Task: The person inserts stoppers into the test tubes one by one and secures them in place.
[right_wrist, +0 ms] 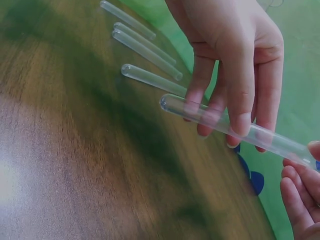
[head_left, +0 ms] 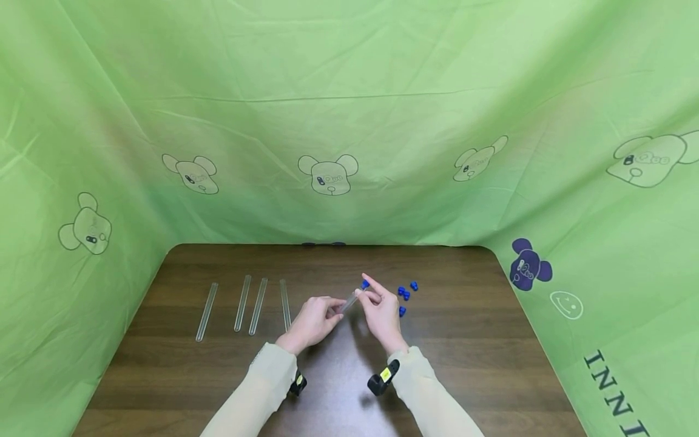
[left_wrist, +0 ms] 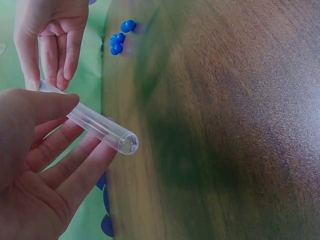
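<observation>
A clear test tube slants between the two hands, its rounded end toward the left. My left hand grips its body between thumb and fingers, as the left wrist view shows close up. At the tube's upper end, my right hand pinches the rim with its thumb and curled fingers. A blue stopper sits at that end, under the outstretched right index finger. Only a sliver of the stopper shows at the edge of the right wrist view.
Several more clear test tubes lie apart on the brown wooden table, left of the hands. To the right lie several loose blue stoppers. Green printed cloth surrounds the table's back and sides.
</observation>
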A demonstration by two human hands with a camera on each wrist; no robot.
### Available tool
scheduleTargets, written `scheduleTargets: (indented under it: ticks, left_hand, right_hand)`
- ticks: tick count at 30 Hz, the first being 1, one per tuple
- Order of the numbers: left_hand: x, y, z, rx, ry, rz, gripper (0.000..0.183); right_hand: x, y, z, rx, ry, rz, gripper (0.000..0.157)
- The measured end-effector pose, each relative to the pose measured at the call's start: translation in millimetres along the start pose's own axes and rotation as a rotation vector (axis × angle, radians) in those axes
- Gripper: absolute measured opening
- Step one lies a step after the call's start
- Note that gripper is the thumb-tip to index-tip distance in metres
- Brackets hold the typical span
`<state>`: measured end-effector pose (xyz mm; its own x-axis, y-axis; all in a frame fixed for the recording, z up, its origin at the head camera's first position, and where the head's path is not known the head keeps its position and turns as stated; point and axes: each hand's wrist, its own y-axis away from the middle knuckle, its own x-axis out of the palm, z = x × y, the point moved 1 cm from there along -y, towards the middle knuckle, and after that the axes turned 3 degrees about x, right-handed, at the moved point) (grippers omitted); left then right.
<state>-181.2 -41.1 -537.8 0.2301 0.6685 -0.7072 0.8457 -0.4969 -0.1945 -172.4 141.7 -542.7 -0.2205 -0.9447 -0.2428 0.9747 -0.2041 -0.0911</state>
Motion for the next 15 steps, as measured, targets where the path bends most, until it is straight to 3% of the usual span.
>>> scheduleTargets:
  ticks: [15]
  left_hand:
    - [2.6, 1.1, 1.9, -0.018, 0.027, 0.012, 0.027]
  right_hand:
    - [-0.6, -1.2, -5.0, 0.021, -0.045, 0.015, 0.042]
